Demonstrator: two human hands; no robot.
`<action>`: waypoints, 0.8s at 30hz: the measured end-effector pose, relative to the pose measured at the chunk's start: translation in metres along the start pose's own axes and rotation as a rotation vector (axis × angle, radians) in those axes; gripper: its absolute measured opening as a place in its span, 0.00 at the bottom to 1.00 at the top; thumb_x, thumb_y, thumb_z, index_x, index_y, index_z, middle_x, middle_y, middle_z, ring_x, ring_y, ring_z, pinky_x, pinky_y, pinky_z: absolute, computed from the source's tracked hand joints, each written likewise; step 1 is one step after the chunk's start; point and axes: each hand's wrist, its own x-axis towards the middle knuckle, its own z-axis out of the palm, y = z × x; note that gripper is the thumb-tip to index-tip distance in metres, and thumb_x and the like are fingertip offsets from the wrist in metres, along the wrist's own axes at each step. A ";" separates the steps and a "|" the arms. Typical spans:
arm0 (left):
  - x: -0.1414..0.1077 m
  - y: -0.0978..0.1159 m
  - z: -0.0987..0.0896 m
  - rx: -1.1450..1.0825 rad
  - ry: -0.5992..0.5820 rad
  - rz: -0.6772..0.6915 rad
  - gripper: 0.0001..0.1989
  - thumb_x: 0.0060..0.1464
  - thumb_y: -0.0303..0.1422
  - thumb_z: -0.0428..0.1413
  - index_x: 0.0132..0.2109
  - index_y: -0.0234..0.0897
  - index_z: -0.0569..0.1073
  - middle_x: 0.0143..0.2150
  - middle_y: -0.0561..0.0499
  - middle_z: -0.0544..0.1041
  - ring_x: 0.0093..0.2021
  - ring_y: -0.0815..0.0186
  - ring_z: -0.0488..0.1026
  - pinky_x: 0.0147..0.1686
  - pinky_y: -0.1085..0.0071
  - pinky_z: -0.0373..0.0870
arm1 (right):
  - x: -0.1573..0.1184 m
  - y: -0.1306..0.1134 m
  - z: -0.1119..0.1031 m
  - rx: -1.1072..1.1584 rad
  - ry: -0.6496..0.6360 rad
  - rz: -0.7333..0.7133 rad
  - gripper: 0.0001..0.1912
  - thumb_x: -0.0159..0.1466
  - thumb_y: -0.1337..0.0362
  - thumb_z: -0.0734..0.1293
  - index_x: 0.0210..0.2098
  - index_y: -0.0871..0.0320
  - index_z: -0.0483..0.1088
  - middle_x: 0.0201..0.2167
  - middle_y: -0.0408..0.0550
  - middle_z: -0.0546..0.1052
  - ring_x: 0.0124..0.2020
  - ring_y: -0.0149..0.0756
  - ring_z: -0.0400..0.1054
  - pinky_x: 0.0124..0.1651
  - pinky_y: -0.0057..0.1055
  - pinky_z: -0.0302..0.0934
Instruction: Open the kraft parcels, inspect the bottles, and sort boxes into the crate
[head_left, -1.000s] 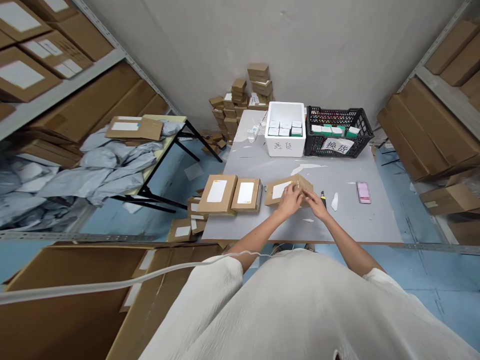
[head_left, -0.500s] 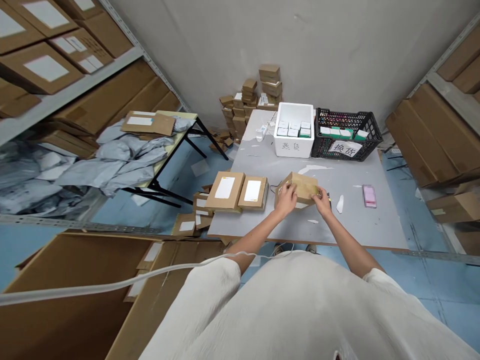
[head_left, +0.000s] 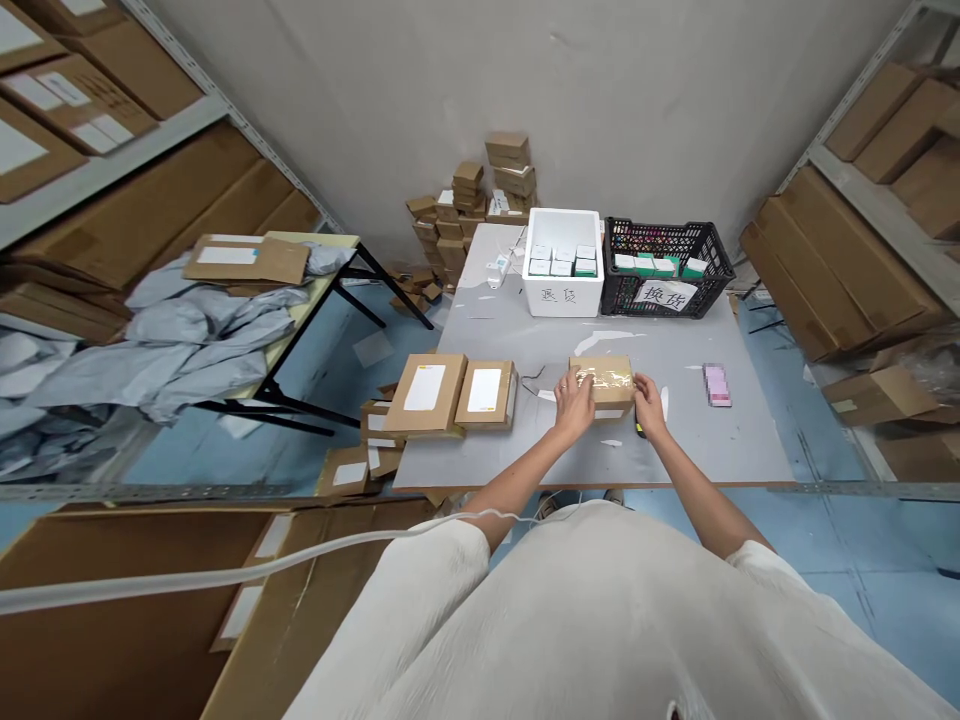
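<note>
A small brown cardboard box (head_left: 611, 372) with shiny clear tape over its top sits near the front of the grey table. My left hand (head_left: 574, 405) grips its left side, fingers bent over the top edge. Close by the box's right end, my right hand (head_left: 651, 408) is closed around what looks like a black and yellow utility knife (head_left: 640, 430), mostly hidden by the hand. To the left lie two more brown boxes with white labels, a larger one (head_left: 426, 394) and a smaller one (head_left: 486, 394).
A white foam bin (head_left: 562, 295) and a black crate (head_left: 664, 300) holding small packs stand at the table's back. A pixelated pink item (head_left: 717, 385) lies at right, near white paper scraps. Grey mailer bags (head_left: 172, 340) cover the left table. A white cable (head_left: 300, 555) crosses before me.
The box has turned so its long side faces me, and its taped top shows. My right hand has moved from the box's edge onto the knife. The view has shifted right.
</note>
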 end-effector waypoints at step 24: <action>0.000 -0.052 -0.057 0.022 0.093 -0.218 0.28 0.68 0.45 0.58 0.70 0.41 0.71 0.68 0.39 0.71 0.70 0.47 0.69 0.70 0.53 0.65 | -0.005 0.029 0.059 -0.092 -0.096 0.325 0.22 0.55 0.45 0.72 0.41 0.53 0.72 0.44 0.48 0.81 0.47 0.43 0.75 0.48 0.33 0.67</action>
